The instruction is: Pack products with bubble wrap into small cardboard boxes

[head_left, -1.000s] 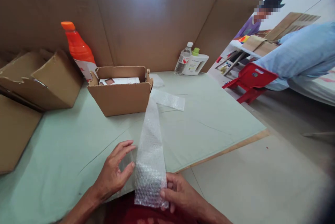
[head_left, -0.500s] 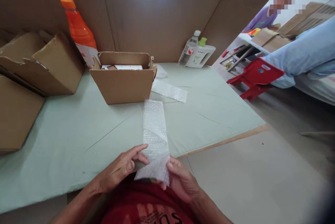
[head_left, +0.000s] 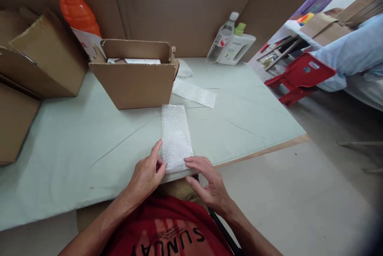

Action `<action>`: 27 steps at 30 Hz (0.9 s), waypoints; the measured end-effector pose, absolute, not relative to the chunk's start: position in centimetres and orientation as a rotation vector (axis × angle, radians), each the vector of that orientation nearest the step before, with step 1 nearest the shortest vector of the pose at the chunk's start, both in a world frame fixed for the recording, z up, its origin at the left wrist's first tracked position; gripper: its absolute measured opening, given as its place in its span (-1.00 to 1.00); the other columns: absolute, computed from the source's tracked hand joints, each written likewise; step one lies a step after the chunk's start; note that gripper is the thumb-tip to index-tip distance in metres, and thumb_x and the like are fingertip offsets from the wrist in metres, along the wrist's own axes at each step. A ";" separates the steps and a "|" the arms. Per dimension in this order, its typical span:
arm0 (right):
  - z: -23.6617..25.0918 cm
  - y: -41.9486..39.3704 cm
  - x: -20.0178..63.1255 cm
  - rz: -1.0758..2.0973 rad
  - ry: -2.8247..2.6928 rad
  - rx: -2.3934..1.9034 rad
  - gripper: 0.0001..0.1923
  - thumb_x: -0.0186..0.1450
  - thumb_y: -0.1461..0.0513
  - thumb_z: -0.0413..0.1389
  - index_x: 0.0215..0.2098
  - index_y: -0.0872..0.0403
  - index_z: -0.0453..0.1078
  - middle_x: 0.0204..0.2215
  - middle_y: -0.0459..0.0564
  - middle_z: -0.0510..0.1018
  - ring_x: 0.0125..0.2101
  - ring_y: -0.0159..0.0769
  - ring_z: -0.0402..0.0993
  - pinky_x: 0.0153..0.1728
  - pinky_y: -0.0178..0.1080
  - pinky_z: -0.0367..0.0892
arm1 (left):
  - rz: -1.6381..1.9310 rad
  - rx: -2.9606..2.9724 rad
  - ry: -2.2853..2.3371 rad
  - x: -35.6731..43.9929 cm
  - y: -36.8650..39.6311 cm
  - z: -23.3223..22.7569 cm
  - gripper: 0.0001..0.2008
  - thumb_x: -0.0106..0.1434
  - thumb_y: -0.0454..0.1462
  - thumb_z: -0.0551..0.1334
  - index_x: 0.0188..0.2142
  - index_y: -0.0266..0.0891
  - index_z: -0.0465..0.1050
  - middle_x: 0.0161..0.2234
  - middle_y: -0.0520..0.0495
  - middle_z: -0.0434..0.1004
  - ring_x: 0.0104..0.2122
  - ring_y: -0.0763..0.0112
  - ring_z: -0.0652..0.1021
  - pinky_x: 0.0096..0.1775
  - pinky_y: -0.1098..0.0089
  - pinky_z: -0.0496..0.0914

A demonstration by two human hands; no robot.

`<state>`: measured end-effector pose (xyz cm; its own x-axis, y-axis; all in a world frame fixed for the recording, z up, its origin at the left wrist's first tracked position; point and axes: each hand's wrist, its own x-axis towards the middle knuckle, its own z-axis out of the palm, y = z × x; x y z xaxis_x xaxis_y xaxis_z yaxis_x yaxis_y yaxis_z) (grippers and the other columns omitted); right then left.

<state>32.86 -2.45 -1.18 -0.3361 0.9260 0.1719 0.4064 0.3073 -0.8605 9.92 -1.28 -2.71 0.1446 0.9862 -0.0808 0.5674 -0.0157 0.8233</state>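
Observation:
A strip of bubble wrap (head_left: 176, 138) lies flat near the table's front edge, its near part folded back over itself into a double layer. My left hand (head_left: 146, 171) rests at its left side, index finger stretched along the edge, the other fingers partly curled; it grips nothing. On the near right corner, the fingertips of my right hand (head_left: 206, 180) touch the wrap, with the thumb spread away below, so this hand is open. Just beyond stands an open cardboard box (head_left: 139, 86) with flat white items (head_left: 143, 61) inside.
Another bubble wrap strip (head_left: 196, 93) lies right of the box. Behind it stand a clear bottle (head_left: 223, 38) and a white jug (head_left: 237, 48). An orange bottle (head_left: 76, 6) and more cardboard boxes (head_left: 60, 56) occupy the left. Past the table, a red chair (head_left: 308, 74) and people are visible.
The near end of the bubble wrap, earlier lifted in my right hand, now lies folded down on the strip. My right hand has let go; my left hand has moved forward to its edge.

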 end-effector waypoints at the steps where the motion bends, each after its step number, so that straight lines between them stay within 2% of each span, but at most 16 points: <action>1: -1.3 -2.3 33.1 0.795 -2.043 -1.162 -0.61 0.31 0.25 0.17 0.11 -0.08 0.44 0.08 0.08 0.57 0.11 -0.03 0.45 0.11 0.09 0.36 | 0.707 1.695 1.519 9.9 -1.2 -2.7 -0.35 0.27 -0.28 0.12 0.35 -0.24 0.11 -0.41 0.06 0.58 -0.44 0.39 0.55 -0.31 0.40 0.36; 3: -1.8 -1.9 33.4 0.577 -2.253 -1.139 -0.46 0.28 0.28 0.17 0.23 -0.06 0.35 0.19 0.12 0.48 0.22 0.03 0.34 0.15 0.14 0.31 | 0.696 1.734 1.529 10.0 -1.0 -2.6 -0.34 0.27 -0.28 0.12 0.36 -0.24 0.11 -0.42 0.07 0.59 -0.45 0.39 0.55 -0.32 0.40 0.37; 5: -2.2 -1.5 33.5 0.480 -2.339 -1.142 -0.40 0.27 0.28 0.16 0.28 -0.04 0.29 0.25 0.15 0.41 0.26 0.06 0.28 0.15 0.15 0.31 | 0.697 1.782 1.531 10.1 -0.8 -2.6 -0.35 0.28 -0.28 0.12 0.36 -0.24 0.11 -0.42 0.07 0.59 -0.45 0.40 0.55 -0.32 0.41 0.38; 12: -3.2 -0.8 33.7 0.392 -2.375 -1.164 -0.59 0.29 0.28 0.18 0.11 0.05 0.40 0.22 0.19 0.44 0.23 0.07 0.31 0.09 0.12 0.33 | 0.704 1.991 1.631 10.6 -0.4 -3.1 -0.42 0.31 -0.30 0.16 0.32 -0.22 0.19 -0.46 0.08 0.55 -0.51 0.41 0.50 -0.38 0.42 0.36; 14: -3.3 -0.7 33.8 0.375 -2.376 -1.177 -0.67 0.33 0.28 0.15 0.07 0.05 0.43 0.18 0.18 0.48 0.20 0.04 0.35 0.07 0.09 0.34 | 0.837 2.075 1.647 10.6 -0.5 -3.1 -0.51 0.35 -0.28 0.16 0.26 -0.26 0.25 -0.40 0.01 0.55 -0.43 0.36 0.52 -0.31 0.38 0.40; 16: -3.2 -0.5 33.8 0.361 -2.373 -1.176 -0.73 0.37 0.30 0.11 0.03 0.03 0.45 0.14 0.15 0.52 0.16 -0.01 0.39 0.04 0.06 0.35 | 0.987 2.155 1.590 10.6 -0.9 -2.9 -0.57 0.37 -0.25 0.19 0.21 -0.26 0.30 -0.23 -0.13 0.58 -0.24 0.27 0.55 -0.15 0.29 0.44; 18: -2.9 -0.3 33.7 0.347 -2.367 -1.151 -0.77 0.41 0.31 0.07 -0.01 0.02 0.47 0.08 0.11 0.57 0.11 -0.04 0.43 0.01 0.02 0.35 | 1.042 2.226 1.469 10.6 -1.4 -2.6 -0.56 0.34 -0.23 0.25 0.19 -0.25 0.33 -0.03 -0.24 0.55 -0.05 0.16 0.52 0.00 0.19 0.42; 20: -2.6 0.1 33.7 0.362 -2.367 -1.125 -0.78 0.44 0.30 0.04 -0.04 0.03 0.49 -0.03 0.10 0.63 -0.01 -0.10 0.50 -0.06 -0.04 0.36 | 1.019 2.267 1.352 10.7 -2.0 -2.4 -0.56 0.31 -0.27 0.27 0.18 -0.23 0.35 0.03 -0.25 0.54 0.02 0.13 0.50 0.05 0.15 0.40; 24: -1.9 0.8 33.4 0.484 -2.367 -1.104 -0.77 0.48 0.24 0.01 -0.05 0.04 0.50 -0.34 0.02 0.66 -0.35 -0.23 0.52 -0.26 -0.15 0.35 | 1.006 2.119 1.368 11.2 -2.7 -2.4 -0.66 0.34 -0.39 0.16 0.10 -0.25 0.40 -0.25 -0.10 0.59 -0.25 0.31 0.55 -0.18 0.30 0.45; 27: -1.6 0.9 33.2 0.443 -2.245 -1.105 -0.78 0.45 0.20 0.08 0.01 0.03 0.48 -0.26 0.04 0.65 -0.28 -0.20 0.54 -0.23 -0.14 0.39 | 0.984 1.972 1.518 11.3 -2.5 -2.6 -0.68 0.33 -0.37 0.16 0.07 -0.27 0.43 -0.35 -0.05 0.56 -0.36 0.37 0.52 -0.27 0.36 0.44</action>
